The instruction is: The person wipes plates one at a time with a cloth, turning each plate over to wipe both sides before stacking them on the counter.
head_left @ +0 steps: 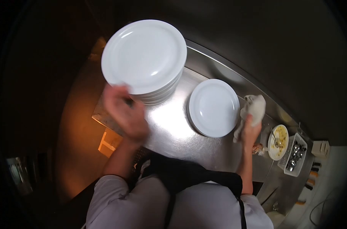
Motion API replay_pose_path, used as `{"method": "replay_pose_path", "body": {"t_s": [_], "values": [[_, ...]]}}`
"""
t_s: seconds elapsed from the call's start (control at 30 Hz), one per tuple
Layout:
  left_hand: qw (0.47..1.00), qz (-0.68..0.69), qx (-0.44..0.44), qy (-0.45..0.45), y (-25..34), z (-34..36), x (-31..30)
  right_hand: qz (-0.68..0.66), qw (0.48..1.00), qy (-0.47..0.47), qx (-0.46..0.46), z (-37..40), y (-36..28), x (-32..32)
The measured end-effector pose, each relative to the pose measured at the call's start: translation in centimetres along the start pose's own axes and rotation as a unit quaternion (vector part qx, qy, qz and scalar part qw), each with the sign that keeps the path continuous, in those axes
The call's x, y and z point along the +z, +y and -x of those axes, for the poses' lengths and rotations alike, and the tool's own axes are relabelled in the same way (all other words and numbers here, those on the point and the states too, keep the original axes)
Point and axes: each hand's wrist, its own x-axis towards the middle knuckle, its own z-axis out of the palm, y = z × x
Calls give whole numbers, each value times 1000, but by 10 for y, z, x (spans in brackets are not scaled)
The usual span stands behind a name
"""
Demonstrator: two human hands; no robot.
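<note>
A tall stack of white plates stands on the steel counter at the upper left. My left hand is blurred by motion at the near rim of its top plate, with the fingertips right at the edge; I cannot tell whether they grip it. Toward the middle right sits a lower stack of white plates. Just right of that stack, my right hand is closed around a bunched whitish cloth, part of which hangs down beside the lower stack's rim.
Farther right on the counter are a white dish with yellowish food remains and a utensil, and a white basket of metal cutlery. A raised steel edge runs behind the plates. Orange-handled tools lie at the far right.
</note>
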Motion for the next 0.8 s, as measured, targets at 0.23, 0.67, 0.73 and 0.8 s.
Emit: {"method": "replay_pose_path", "body": {"t_s": [0.23, 0.67, 0.73, 0.8], "values": [[881, -113, -232, -397, -16, 148, 80, 381, 895, -153, -176, -26, 26, 110], [909, -121, -193, -348, -21, 151, 98, 395, 838, -339, -163, 23, 5, 9], [909, -131, -170, -357, -26, 155, 98, 429, 846, -267, -167, -4, 25, 29], [910, -133, -163, -358, -29, 159, 100, 395, 880, -205, -166, -26, 22, 70]]}}
